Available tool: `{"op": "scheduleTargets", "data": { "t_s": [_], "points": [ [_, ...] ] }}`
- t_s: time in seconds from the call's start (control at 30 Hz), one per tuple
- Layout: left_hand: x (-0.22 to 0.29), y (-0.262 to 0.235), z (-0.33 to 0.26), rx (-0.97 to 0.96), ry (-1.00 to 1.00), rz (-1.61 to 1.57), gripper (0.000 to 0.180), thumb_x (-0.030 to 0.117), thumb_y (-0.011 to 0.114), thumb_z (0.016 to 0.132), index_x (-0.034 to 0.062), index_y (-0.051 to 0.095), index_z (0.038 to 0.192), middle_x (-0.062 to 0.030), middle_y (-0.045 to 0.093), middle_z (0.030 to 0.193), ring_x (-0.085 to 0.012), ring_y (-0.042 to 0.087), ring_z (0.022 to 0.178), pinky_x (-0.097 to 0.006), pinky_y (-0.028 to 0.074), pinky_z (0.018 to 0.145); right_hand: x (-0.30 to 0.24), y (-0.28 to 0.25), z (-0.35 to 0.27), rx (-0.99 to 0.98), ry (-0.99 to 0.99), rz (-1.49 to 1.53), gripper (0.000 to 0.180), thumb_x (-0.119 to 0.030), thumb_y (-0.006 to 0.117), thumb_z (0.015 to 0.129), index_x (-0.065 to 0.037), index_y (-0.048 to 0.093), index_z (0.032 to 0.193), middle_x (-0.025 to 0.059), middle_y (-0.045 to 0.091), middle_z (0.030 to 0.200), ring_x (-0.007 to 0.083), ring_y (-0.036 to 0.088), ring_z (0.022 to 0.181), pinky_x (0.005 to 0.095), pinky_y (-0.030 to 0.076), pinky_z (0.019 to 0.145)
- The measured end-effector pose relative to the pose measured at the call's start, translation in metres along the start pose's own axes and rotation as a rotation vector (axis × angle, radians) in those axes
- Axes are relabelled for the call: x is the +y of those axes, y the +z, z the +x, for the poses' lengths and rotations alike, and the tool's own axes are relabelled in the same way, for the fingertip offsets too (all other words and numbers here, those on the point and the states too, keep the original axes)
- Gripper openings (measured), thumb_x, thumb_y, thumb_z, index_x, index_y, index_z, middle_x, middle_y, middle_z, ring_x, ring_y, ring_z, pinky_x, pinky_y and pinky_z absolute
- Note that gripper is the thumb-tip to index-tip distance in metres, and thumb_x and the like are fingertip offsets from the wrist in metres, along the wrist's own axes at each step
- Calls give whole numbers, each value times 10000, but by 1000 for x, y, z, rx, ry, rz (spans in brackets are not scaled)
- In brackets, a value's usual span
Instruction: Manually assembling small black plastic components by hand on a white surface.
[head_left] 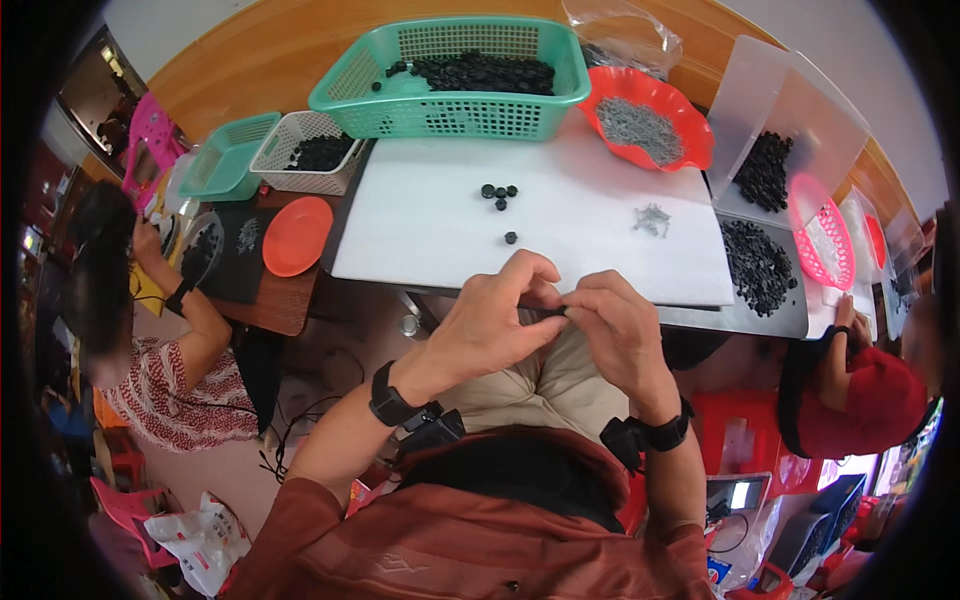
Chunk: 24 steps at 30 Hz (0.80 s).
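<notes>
Just off the near edge of the white desk (420,225), the left hand (490,315) and right hand (622,325) pinch a small black part (562,310) in a fingertip grip. Farther, a lone black knob (511,238) lies nearer than a knob cluster (501,195).

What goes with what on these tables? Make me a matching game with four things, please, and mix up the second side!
Column one:
1. Large green basket
2. Red wavy-rimmed bowl
3. Flat orange-red plate
4. Left hand

Column two:
A. Lies at the left, on the brown table
B. Meets the right hand at a small black piece
C. Holds many black pieces
D. Holds many thin grey pieces

Right pairs: 1-C, 2-D, 3-A, 4-B
</notes>
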<state>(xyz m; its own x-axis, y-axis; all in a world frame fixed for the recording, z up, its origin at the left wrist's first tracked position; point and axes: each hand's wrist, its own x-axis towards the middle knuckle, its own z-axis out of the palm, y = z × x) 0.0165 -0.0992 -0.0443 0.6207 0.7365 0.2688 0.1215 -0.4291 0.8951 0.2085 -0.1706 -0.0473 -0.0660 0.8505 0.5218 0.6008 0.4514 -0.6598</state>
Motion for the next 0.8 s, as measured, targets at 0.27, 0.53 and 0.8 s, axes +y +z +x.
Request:
{"op": "scheduleTargets", "data": {
  "t_s": [0.27,0.53,0.8],
  "points": [
    [-7,-6,0,-90,-238,-236,369,-2,807,832,50,550,1091,-21,674,945,-99,666,936,-282,554,871,-15,-15,0,-193,96,36,248,-5,696,889,-55,700,1132,129,652,1074,313,677,822,383,552,732],
    [-18,-7,3,-208,-273,-580,277,14,787,881,50,617,1097,-4,676,999,-73,646,937,-241,529,837,-4,-7,-8,-160,53,24,398,-27,764,825,-89,689,1210,111,646,1078,304,677,821,385,560,719],
    [-12,-3,2,-141,-365,-815,274,60,751,936,9,651,1185,-61,729,1014,-108,688,896,-260,565,828,-1,10,-11,118,-15,56,321,-46,819,806,-58,718,1111,108,668,995,243,692,758,338,557,635]
  ]
}}
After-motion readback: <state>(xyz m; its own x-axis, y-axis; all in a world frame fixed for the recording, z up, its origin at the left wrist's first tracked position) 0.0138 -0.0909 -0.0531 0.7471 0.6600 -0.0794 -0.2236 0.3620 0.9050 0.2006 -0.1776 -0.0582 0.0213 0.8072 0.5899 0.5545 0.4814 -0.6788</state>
